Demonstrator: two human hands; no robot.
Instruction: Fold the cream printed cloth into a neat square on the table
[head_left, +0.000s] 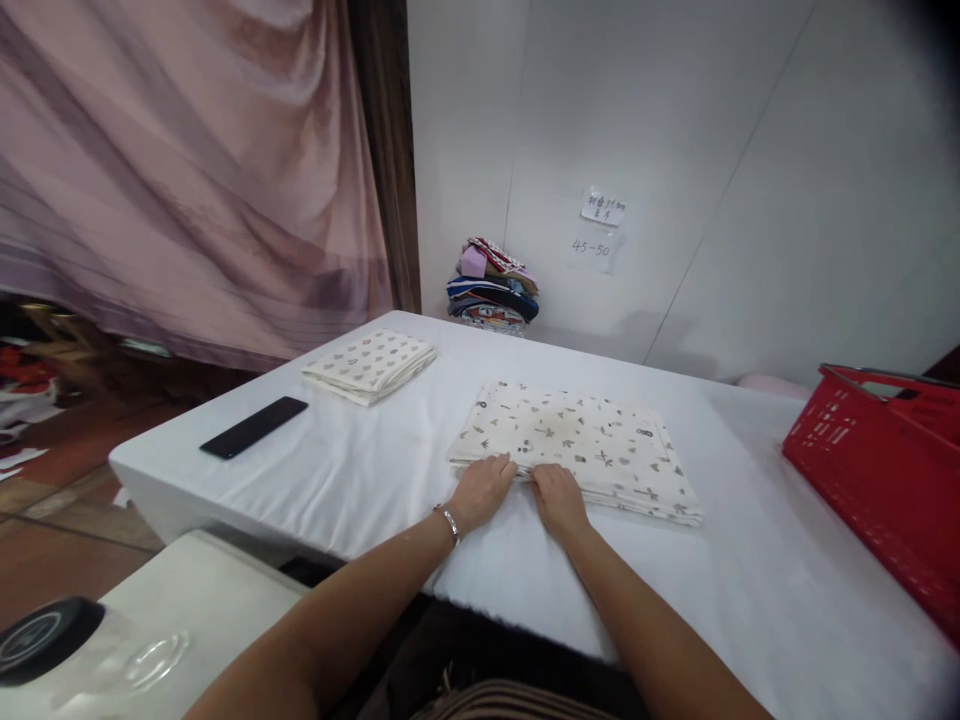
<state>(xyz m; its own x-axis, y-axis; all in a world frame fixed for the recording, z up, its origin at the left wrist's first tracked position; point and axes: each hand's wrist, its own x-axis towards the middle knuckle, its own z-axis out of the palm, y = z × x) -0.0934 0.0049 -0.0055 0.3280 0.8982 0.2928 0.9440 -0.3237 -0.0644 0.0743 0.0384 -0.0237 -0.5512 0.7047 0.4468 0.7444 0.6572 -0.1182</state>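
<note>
In the head view, the printed cloth [592, 435] lies mid-tabletop [360, 480], already folded into a flat, layered rectangle. Its long axis runs left to right, with the right end slanting a little nearer the person. The left hand [484, 490] and right hand [559, 500] sit side by side on its near edge, fingers curled over the hem. Whether either grip pinches the layers or only presses them, I cannot tell. A smaller folded cloth [371, 365] rests well apart to the left, beyond a phone [253, 427], so this one probably has at least one more fold to go. A red basket [877, 470] stands at the right.
</note>
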